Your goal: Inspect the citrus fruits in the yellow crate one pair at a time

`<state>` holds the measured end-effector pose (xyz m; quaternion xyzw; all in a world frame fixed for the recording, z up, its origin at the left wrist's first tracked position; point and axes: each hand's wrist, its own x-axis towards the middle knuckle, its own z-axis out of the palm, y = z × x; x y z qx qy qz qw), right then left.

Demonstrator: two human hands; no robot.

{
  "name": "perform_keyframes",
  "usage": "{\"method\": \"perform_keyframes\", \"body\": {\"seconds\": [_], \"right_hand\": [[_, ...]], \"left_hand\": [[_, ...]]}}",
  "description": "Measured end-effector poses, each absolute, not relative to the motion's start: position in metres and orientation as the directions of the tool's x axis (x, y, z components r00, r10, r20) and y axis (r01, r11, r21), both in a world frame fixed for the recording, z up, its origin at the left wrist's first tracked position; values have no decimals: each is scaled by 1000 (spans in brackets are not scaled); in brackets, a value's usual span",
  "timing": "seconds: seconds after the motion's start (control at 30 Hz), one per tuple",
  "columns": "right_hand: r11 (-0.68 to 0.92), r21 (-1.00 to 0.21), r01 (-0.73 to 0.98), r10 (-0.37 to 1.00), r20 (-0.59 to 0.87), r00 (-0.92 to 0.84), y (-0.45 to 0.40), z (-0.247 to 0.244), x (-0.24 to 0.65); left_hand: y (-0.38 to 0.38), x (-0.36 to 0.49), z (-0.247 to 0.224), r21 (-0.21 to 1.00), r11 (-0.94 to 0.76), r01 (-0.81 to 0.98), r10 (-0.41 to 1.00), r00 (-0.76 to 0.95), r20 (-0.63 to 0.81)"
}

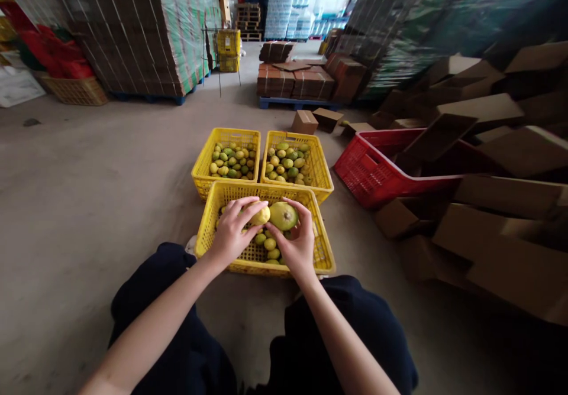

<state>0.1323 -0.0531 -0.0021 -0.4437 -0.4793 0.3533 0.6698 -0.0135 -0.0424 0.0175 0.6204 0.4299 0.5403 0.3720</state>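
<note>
My left hand [231, 229] is closed around a small yellow fruit [260, 213]. My right hand [300, 242] grips a larger yellow-green fruit [283, 216] beside it, fingers curled over its right side and thumb underneath. Both fruits are held side by side above the near yellow crate [266, 269], which has several green and yellow fruits [270, 244] at its bottom. Behind it stand two more yellow crates, the back left one [225, 182] and the back right one [326, 183], each holding many yellow and green fruits.
At the right, a red crate [377, 176] holds cardboard, with a heap of open boxes [501, 217] around it. Small boxes [305, 122] lie beyond the crates. Farther back are flattened cartons [306, 81] on a blue pallet [284, 103] and tall wrapped stacks [128, 34].
</note>
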Motion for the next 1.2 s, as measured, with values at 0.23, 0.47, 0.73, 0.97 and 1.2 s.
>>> {"method": "perform_keyframes", "body": {"seconds": [0.23,0.47,0.73,0.97,1.2], "right_hand": [[321,-947,-7,909,306,284,-55,-4,135],[319,-946,59,904,323,279,-54,-8,136],[354,-921,162,899,383,211,-51,-7,143],[399,-916,40,905,401,145,-50,2,150],[232,-968,-92,968,222,114,-50,14,158]], "left_hand": [[-41,-16,11,871,-431,238,902,130,411],[-40,-15,7,798,-513,316,857,134,498],[-32,-17,0,756,-573,317,819,176,547],[-27,-13,1,977,-134,-166,986,77,149],[-24,-13,10,908,99,-407,992,116,-56]]}}
